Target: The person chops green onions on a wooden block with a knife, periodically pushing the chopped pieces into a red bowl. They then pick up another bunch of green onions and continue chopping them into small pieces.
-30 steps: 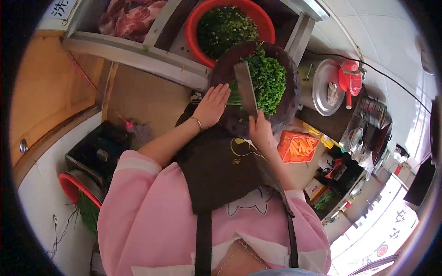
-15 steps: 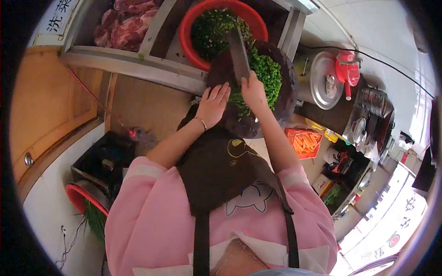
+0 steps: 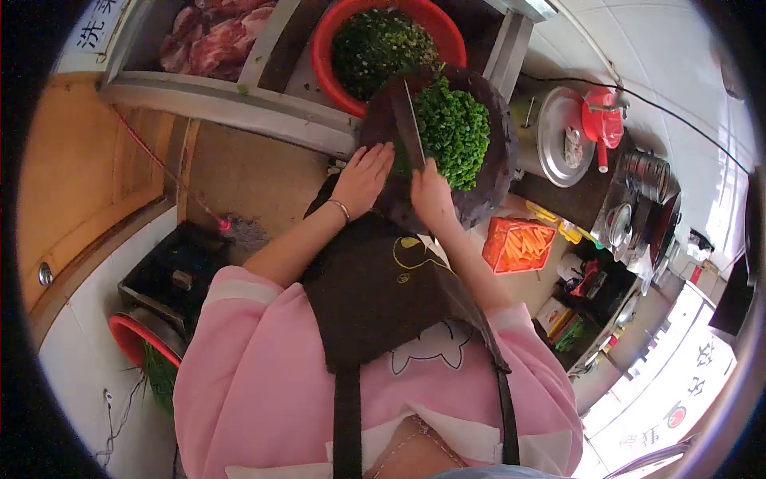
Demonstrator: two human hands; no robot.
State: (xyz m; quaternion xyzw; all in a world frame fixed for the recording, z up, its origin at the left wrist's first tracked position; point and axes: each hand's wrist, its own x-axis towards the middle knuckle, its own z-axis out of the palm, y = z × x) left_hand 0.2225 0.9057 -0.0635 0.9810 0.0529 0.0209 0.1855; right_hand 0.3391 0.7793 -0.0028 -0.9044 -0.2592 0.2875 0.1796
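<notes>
My right hand [image 3: 432,194] is wrapped around the handle of a cleaver [image 3: 412,128]. The blade points away from me, its flat beside a heap of chopped green leaves [image 3: 453,132] on the round dark chopping board [image 3: 496,160]. My left hand [image 3: 365,172] lies on the board's left edge, fingers stretched out and close together, left of the blade. A few greens show between its fingertips and the cleaver. Past the board stands a red basin [image 3: 437,20] holding more chopped greens [image 3: 375,48].
Raw meat [image 3: 219,40] lies in a metal sink compartment at upper left. To the right are a large lidded pot [image 3: 554,136] and an orange basket [image 3: 496,246] of carrot sticks. A black tub [image 3: 171,267] and a red bowl [image 3: 132,339] with long greens sit low at left.
The cleaver has come back toward me, its tip leaving the basin's rim and its blade now left of the heap. My right hand is lower; my left hand has barely moved.
</notes>
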